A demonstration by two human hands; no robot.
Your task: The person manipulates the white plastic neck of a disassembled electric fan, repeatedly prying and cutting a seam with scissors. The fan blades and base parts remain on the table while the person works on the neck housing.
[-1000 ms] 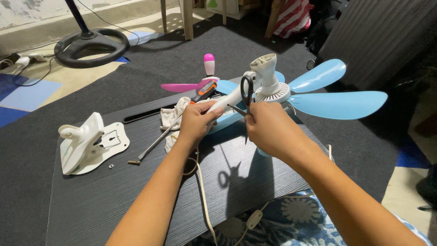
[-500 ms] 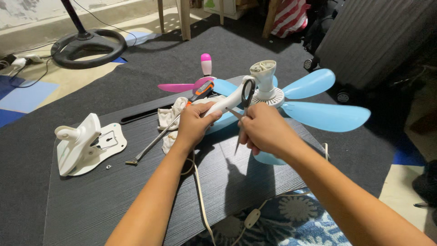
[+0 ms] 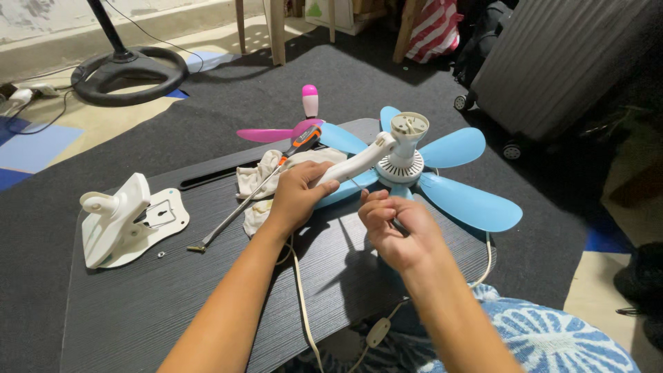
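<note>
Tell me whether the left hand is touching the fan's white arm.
Touching. The head view shows the left hand wrapped around the white arm of the blue fan, fingers closed over it, with no gap.

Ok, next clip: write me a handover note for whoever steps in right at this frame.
Left hand: gripping the white arm of the small blue-bladed fan, holding it on the black table.
Right hand: fingers curled just below the hub; whether they pinch anything cannot be told.
Nearby: screwdriver lying across a white cloth, white clip base detached at left, one small screw beside it.
Done: base is off.
Left: fan and base apart.
</note>
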